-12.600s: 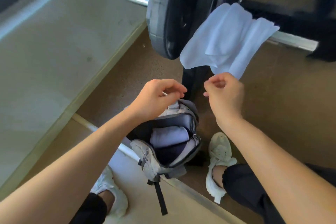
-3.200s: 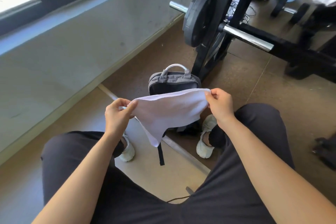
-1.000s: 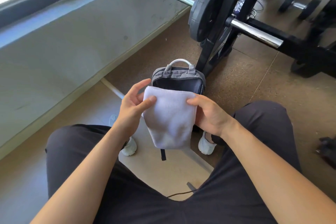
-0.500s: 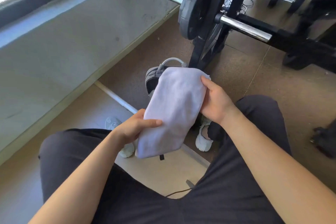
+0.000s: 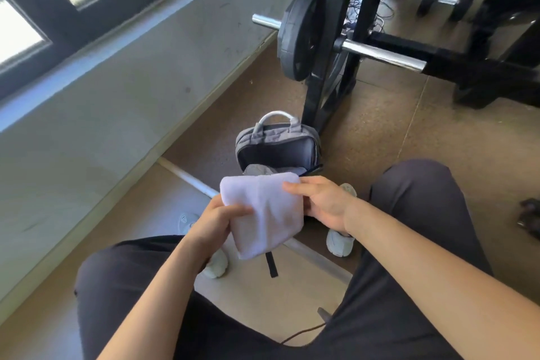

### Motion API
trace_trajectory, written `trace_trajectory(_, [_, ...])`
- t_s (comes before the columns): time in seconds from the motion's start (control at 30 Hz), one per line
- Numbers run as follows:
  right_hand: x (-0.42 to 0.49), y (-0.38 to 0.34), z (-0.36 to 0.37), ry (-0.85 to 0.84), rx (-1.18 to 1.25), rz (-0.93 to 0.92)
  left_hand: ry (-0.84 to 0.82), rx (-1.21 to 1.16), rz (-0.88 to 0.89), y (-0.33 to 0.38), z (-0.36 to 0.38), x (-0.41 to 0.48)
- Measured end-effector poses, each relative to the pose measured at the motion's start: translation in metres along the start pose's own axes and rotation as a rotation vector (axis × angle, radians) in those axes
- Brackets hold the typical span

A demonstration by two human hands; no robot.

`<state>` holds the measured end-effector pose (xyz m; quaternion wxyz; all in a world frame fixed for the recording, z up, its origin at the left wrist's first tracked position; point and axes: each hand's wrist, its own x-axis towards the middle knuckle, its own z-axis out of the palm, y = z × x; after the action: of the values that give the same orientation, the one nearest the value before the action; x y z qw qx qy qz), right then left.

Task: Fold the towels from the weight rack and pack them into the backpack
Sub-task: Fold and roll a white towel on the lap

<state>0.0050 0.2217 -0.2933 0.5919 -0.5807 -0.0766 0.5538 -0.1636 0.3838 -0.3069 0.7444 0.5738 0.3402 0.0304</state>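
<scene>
A folded white towel (image 5: 263, 213) hangs in the air between my knees, just in front of the open grey backpack (image 5: 277, 146). My left hand (image 5: 216, 222) grips its left edge, thumb on top. My right hand (image 5: 324, 204) holds its right edge with fingers laid across the top corner. The backpack stands on the floor with its top unzipped, and a pale folded towel (image 5: 260, 169) shows inside it. Behind the backpack rises the black weight rack (image 5: 330, 67) with a barbell (image 5: 380, 54) and a plate (image 5: 298, 35).
My dark-trousered legs fill the bottom of the view, white shoes (image 5: 339, 240) on the brown floor. A grey wall (image 5: 117, 96) with a window runs along the left. Dumbbells (image 5: 447, 0) and another person's feet are at the far back right.
The towel went from draped long across both hands to a shorter, squarer fold, and it now sits lower, uncovering the backpack's open top. My left hand moved up along its left edge.
</scene>
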Motion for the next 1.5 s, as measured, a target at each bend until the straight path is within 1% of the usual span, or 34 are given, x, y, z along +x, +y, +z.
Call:
trace_trajectory(0.07, [0.002, 0.003, -0.002, 0.065, -0.077, -0.06, -0.016, 0.047, 0.053, -0.003, 0.0, 0.001])
trace_trajectory(0.13, [0.001, 0.002, -0.001, 0.111, -0.243, -0.17, -0.005, 0.044, 0.091, -0.003, 0.004, 0.0])
trace_trajectory(0.23, [-0.002, 0.0, 0.002, 0.146, -0.399, -0.337, 0.14, 0.081, 0.154, -0.002, 0.01, -0.002])
trace_trajectory(0.3, [-0.004, 0.0, 0.002, 0.152, -0.451, -0.433, 0.252, 0.106, 0.248, -0.001, 0.009, -0.001])
trace_trajectory(0.37, [-0.003, 0.002, 0.0, 0.19, -0.519, -0.53, 0.346, 0.231, 0.392, 0.0, 0.003, 0.002])
trace_trajectory(0.43, [0.002, 0.006, -0.004, 0.294, -0.682, -0.653, 0.422, 0.439, 0.528, 0.004, -0.002, 0.002])
trace_trajectory(0.5, [0.005, 0.007, -0.008, 0.384, -0.842, -0.713, 0.419, 0.493, 0.605, 0.012, -0.005, -0.002])
trace_trajectory(0.53, [0.004, 0.004, -0.008, 0.395, -0.849, -0.71, 0.381, 0.474, 0.624, 0.014, -0.006, -0.004])
trace_trajectory(0.6, [-0.002, -0.004, -0.008, 0.322, -0.735, -0.661, 0.285, 0.387, 0.601, 0.016, -0.006, -0.007])
trace_trajectory(0.67, [-0.009, -0.008, -0.005, 0.188, -0.472, -0.572, 0.203, 0.223, 0.525, 0.016, -0.003, -0.01])
trace_trajectory(0.7, [-0.012, -0.009, -0.002, 0.145, -0.356, -0.524, 0.191, 0.161, 0.502, 0.017, -0.002, -0.011])
trace_trajectory(0.8, [-0.012, -0.01, 0.001, 0.113, -0.175, -0.439, 0.156, 0.119, 0.452, 0.019, -0.001, -0.01])
trace_trajectory(0.87, [-0.008, -0.009, 0.001, 0.059, -0.096, -0.362, 0.097, 0.113, 0.363, 0.017, 0.0, -0.007])
trace_trajectory(0.93, [-0.004, -0.008, 0.002, 0.022, -0.104, -0.288, 0.032, 0.077, 0.231, 0.012, 0.003, -0.003])
trace_trajectory(1.0, [-0.001, -0.005, 0.001, -0.004, -0.167, -0.23, -0.003, 0.043, 0.119, 0.009, 0.004, 0.0])
trace_trajectory(1.07, [0.0, -0.004, 0.002, -0.025, -0.219, -0.18, -0.029, -0.006, 0.036, 0.006, 0.002, 0.004])
trace_trajectory(1.13, [0.0, -0.006, 0.002, -0.03, -0.233, -0.128, -0.013, -0.052, -0.026, 0.002, -0.003, 0.007])
trace_trajectory(1.2, [-0.001, -0.007, 0.001, -0.048, -0.206, -0.072, 0.016, -0.06, -0.057, 0.0, -0.005, 0.007])
trace_trajectory(1.37, [-0.009, -0.011, -0.001, -0.158, -0.084, 0.062, -0.015, -0.178, -0.074, 0.0, -0.002, 0.009])
trace_trajectory(1.5, [-0.012, -0.013, 0.0, -0.183, -0.171, 0.121, -0.023, -0.178, -0.102, 0.006, 0.0, 0.01])
